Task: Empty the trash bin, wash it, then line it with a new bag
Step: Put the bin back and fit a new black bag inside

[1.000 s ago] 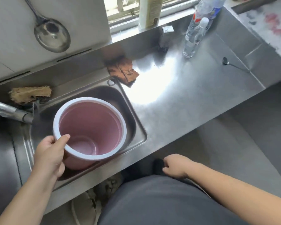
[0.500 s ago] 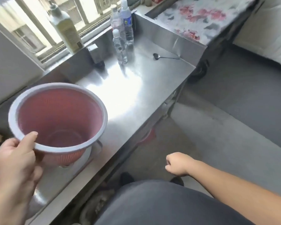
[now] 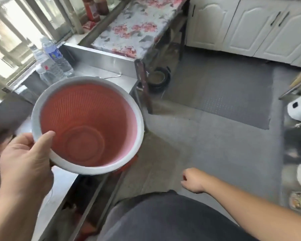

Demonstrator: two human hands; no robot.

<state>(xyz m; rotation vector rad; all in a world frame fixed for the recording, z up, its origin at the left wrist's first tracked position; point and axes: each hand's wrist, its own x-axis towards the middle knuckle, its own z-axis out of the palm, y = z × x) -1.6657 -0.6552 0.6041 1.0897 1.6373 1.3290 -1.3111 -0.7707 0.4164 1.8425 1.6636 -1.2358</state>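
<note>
The pink trash bin [image 3: 87, 129] has slotted walls and a white rim, and its inside is empty. It hangs in the air over the front edge of the steel counter [image 3: 59, 185], tilted so its mouth faces me. My left hand [image 3: 24, 164] grips the near rim, thumb inside and fingers outside. My right hand [image 3: 192, 180] hangs by my hip over the floor with loosely curled fingers and holds nothing.
Water bottles [image 3: 54, 63] stand at the back of the counter by the window. A table with a flowered cloth [image 3: 134, 30] lies beyond, with a dark round pot [image 3: 159, 79] on the floor beneath. White cabinets [image 3: 250, 25] line the far wall. A grey floor mat [image 3: 221, 94] covers the middle.
The bin has come up out of the sink and moved right past the counter edge. My view has swung right toward the floor and cabinets.
</note>
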